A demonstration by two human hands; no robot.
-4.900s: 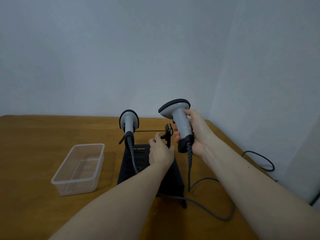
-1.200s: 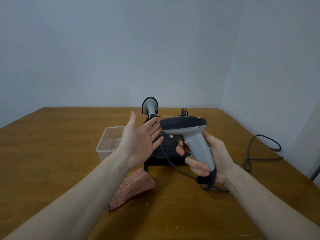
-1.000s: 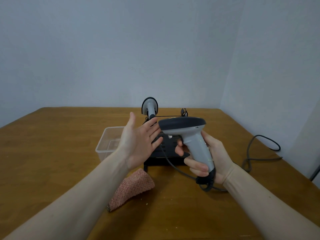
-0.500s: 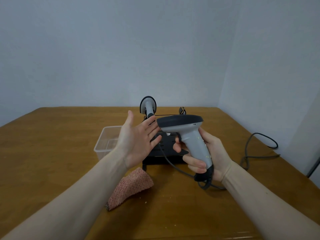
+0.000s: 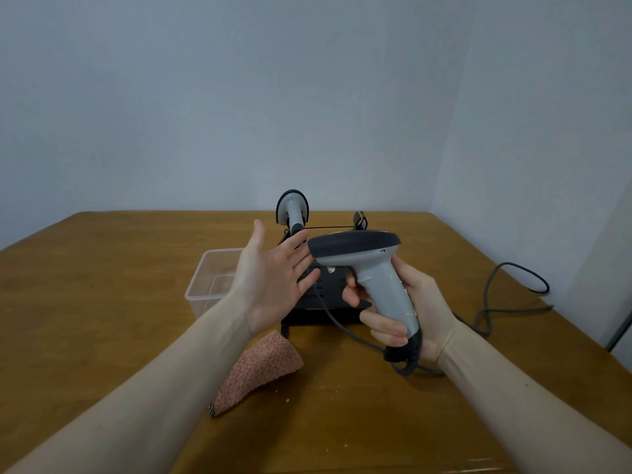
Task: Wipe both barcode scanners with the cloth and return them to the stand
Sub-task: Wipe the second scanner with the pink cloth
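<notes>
— Plain wall, wooden table [image 5: 102,302]. What have you got?

— My right hand [image 5: 407,313] grips one scanner [image 5: 372,268] by its handle, lifted near the stand [image 5: 325,302]. My left hand [image 5: 270,282] is spread, empty, fingertips by the scanner's head.

— Risks?

— Its cable [image 5: 342,323] trails across the stand; I reckon a pull could snag it. The cloth [image 5: 260,371] lies untouched below my left wrist.

— Count?

— Two scanners, the second [image 5: 292,210] docked; one cloth, one stand, one clear tub [image 5: 208,285].

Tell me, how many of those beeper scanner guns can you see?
2. One scanner is gripped in the right hand, close to the camera. The other scanner sits on the black stand farther back on the table. No others show.
</notes>
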